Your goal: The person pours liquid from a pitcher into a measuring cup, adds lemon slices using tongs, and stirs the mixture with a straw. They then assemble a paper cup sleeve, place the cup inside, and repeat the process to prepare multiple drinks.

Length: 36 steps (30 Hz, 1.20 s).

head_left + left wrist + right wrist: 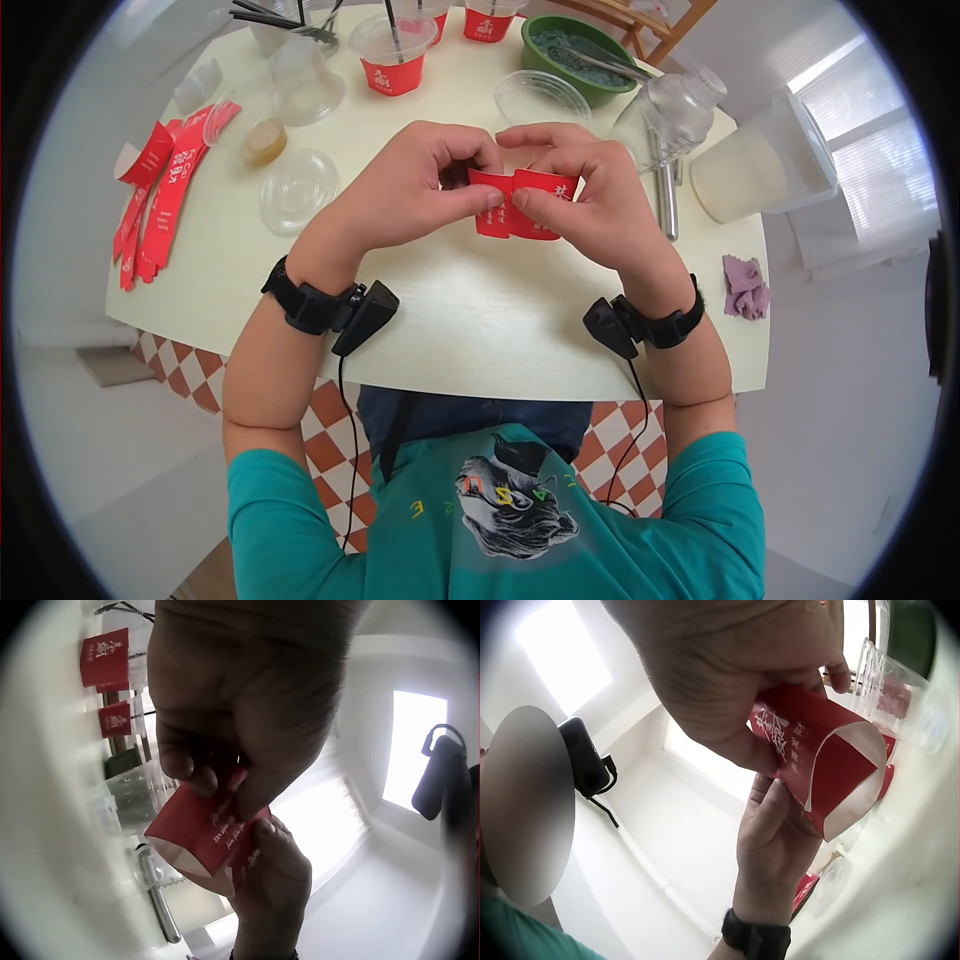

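Observation:
Both hands hold a red paper sleeve (537, 205) with white print above the middle of the table. The left hand (415, 190) pinches one end between thumb and curled fingers. The right hand (600, 195) grips the other end, its thumb on the printed face. In the left wrist view the sleeve (195, 829) is bent into a loop with its white inside showing. The right wrist view shows the sleeve (817, 742) as an open ring, with the ends overlapping near the left thumb. Fingertips behind the paper are partly hidden.
Flat red sleeves (170, 200) lie at the table's left. Clear lids (300, 192) and cups with red sleeves (392, 75) stand behind the hands. A green bowl (575, 60), glass jar (680, 105), white pitcher (760, 160) and purple cloth (745, 287) are toward the right.

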Motion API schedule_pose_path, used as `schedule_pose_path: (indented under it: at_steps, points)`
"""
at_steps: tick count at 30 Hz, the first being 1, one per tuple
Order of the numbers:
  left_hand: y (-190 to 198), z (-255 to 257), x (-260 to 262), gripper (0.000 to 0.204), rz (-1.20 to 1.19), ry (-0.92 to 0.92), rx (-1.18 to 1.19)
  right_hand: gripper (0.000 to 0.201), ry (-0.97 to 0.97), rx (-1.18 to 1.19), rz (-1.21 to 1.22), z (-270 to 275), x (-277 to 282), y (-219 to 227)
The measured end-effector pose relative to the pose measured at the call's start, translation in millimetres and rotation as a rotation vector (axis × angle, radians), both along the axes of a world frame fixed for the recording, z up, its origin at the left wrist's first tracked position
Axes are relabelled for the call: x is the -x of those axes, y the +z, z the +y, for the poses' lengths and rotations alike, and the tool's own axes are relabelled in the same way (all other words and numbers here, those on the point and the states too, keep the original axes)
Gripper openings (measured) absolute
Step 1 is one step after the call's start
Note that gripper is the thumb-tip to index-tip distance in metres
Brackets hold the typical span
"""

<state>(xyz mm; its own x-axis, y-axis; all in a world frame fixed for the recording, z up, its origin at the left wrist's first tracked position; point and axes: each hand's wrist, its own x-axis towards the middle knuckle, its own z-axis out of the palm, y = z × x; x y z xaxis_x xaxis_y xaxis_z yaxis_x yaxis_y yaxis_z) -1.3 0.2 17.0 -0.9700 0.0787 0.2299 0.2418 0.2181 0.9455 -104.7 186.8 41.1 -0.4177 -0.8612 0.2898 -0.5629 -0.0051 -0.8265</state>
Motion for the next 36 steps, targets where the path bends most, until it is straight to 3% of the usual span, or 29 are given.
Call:
schedule_pose_path:
  at_steps: [6,16,24,36]
  points:
    - [-2,1,-1,0.009,0.119,0.063,0.100,0.016,-0.014,0.057,0.295,-1,-1,0]
    - [1,-1,-3,0.009,0.117,0.039,0.157,0.012,0.021,0.007,0.126,-2,2,-4]
    - [5,-2,-7,0.007,0.202,0.079,0.265,0.008,0.039,0.047,0.389,-3,1,-4]
    - [8,-2,-9,0.004,0.287,0.007,0.379,0.006,0.079,0.003,0.420,-3,-5,-1]
